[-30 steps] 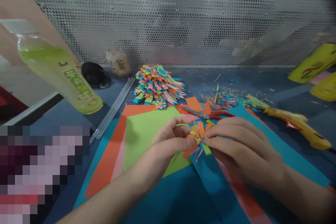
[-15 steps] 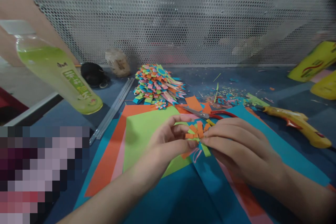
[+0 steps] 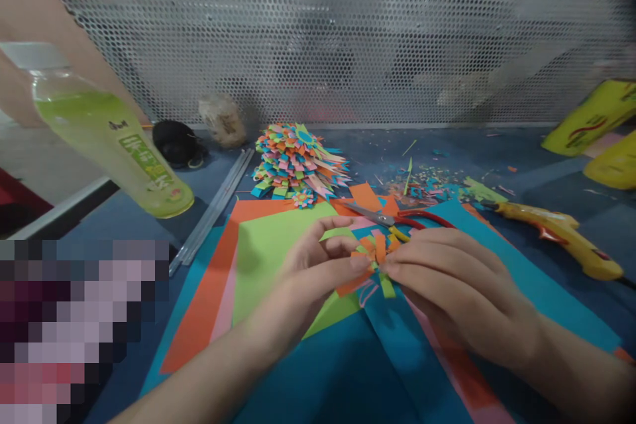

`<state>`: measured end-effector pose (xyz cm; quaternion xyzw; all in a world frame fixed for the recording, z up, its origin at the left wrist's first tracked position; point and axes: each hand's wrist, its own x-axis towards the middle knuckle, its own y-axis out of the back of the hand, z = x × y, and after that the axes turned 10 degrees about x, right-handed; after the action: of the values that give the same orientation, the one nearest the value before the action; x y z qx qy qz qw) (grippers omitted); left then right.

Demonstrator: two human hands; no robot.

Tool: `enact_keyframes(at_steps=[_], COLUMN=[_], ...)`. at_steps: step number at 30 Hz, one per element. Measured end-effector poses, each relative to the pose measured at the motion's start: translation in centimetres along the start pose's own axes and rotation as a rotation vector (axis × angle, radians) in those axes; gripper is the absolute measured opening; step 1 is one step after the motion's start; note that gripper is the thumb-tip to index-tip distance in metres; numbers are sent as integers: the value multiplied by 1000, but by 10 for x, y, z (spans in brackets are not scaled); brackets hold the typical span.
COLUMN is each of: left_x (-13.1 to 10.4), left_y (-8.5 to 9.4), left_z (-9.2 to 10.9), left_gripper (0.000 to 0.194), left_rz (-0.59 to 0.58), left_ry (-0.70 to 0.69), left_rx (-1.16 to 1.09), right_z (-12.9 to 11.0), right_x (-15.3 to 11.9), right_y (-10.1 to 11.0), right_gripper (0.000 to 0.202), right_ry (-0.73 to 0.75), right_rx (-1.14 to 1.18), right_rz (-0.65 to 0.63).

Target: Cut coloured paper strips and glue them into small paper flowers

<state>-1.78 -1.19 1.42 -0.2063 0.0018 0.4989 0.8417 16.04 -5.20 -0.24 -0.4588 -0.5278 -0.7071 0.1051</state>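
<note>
My left hand [image 3: 322, 271] pinches the left side of a small paper piece [image 3: 379, 248] made of orange, green, blue and pink strips. On its right side, the fingertips of my right hand [image 3: 452, 278] are closed on the same piece. A green strip and a thin pink loop hang below it. Both hands are above layered sheets of coloured paper, among them a green sheet [image 3: 263, 258] and a blue sheet [image 3: 342, 371]. Scissors [image 3: 387, 218] with red and yellow handles lie just beyond my fingers.
A bundle of fringed paper strips [image 3: 298, 159] stands behind the sheets, a small paper flower [image 3: 303, 198] before it. Paper scraps [image 3: 427, 182] and a yellow glue gun [image 3: 561, 228] lie right. At left are a green drink bottle [image 3: 104, 132] and clear sticks [image 3: 213, 212].
My left thumb has shifted slightly up along the paper piece, and the piece has turned a little. Both hands still hold it.
</note>
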Motion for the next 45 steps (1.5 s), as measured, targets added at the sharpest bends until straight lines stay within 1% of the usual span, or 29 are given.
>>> enact_keyframes(at_steps=[7,9,14,17,24,27,29,31,34,35,37,39,41,43,45], left_x=[1,2,2,2,-1,-3,-4,-4,-2,-1,2,5,8,9,9], left_y=[1,2,2,2,2,3,2,1,-1,-1,1,4,8,11,11], left_z=[-1,-3,-5,-4,-2,0,2,3,3,3,0,-2,-4,-4,-3], left_gripper=[51,51,47,46,44,39,40,40,36,33,28,25,26,28,28], left_rz=[5,1,-22,-25,3,26,43,53,77,89,129,184,226,220,196], left_ry=[1,-4,-30,-38,5,41,49,56,64,54,-8,-117,-241,-335,-383], left_rx=[30,39,46,41,41,-14,-33,-10,59,77,96,117,138,135,101], right_z=[-1,0,1,2,2,3,4,4,4,3,3,4,7,13,19], right_x=[3,1,-4,-4,-6,-6,-6,-7,-9,-8,-7,-3,1,3,2], right_y=[0,-1,-5,-6,-5,-4,-4,-5,-8,-9,-10,-11,-12,-12,-12], right_gripper=[16,17,21,24,27,29,30,30,27,26,24,20,18,20,23], right_ry=[32,15,-8,-14,-38,-87,-101,-87,-108,-128,-181,-236,-278,-322,-395], right_rx=[-11,-12,26,34,63,106,139,155,147,138,109,70,44,25,3], right_rz=[11,6,42,30,25,-32,-52,-22,-1,-3,19,44,56,68,86])
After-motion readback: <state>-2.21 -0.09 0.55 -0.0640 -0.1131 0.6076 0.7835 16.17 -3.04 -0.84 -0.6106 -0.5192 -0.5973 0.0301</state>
